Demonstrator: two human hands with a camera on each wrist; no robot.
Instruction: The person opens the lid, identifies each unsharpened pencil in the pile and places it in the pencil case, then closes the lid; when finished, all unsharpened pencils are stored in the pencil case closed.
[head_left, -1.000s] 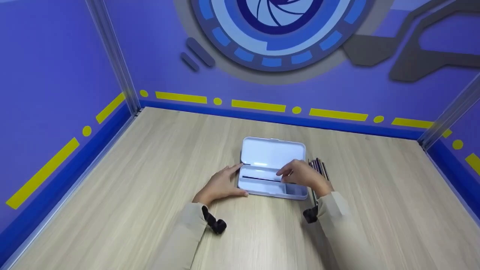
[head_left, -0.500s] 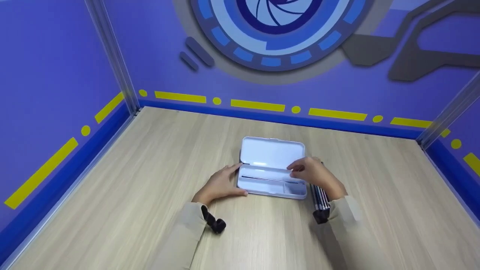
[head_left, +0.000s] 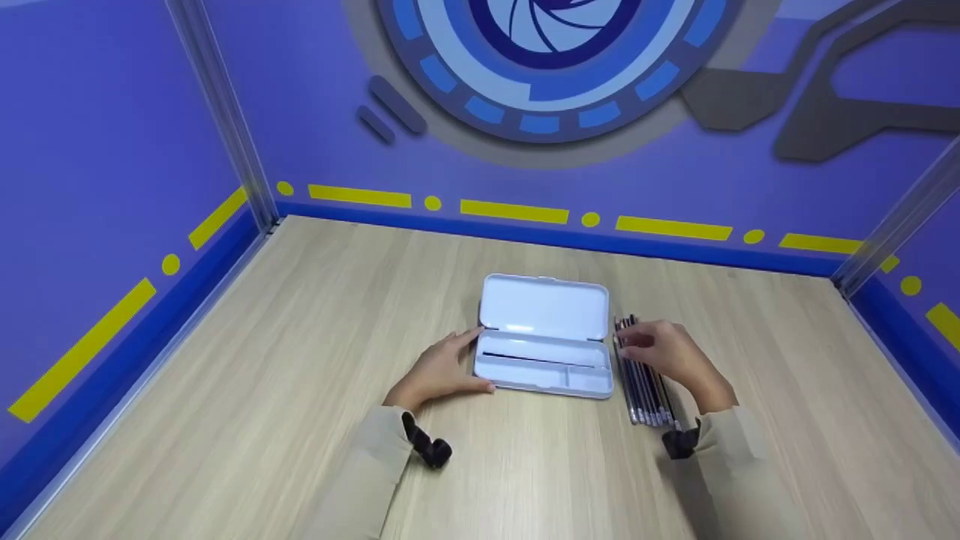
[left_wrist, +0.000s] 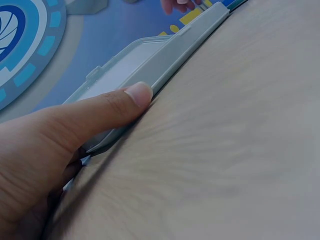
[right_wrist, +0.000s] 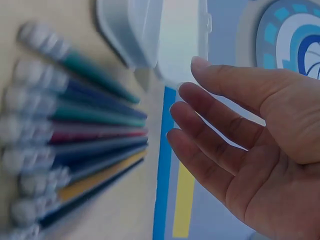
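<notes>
A white pencil case (head_left: 544,388) lies with its lid raised on the table, with one dark pencil (head_left: 525,358) lengthwise inside its long compartment. My left hand (head_left: 442,367) holds the case's left end, thumb at the front corner and a finger at the back. In the left wrist view the thumb (left_wrist: 117,102) presses along the case's side. Just right of the case lies a row of several pencils (head_left: 641,382), their ends toward me. Over their far part hovers my right hand (head_left: 667,352), fingers loosely bent and nothing between them, as the right wrist view shows.
Wooden tabletop (head_left: 337,315) surrounds the case. A blue printed panel (head_left: 487,172) closes off the back, and another panel (head_left: 90,187) stands along the left. The case's lid (head_left: 544,306) leans back on its hinge.
My right hand has moved right, from above the case's compartment to over the pencils, uncovering the case's right end. My left hand stays on the case.
</notes>
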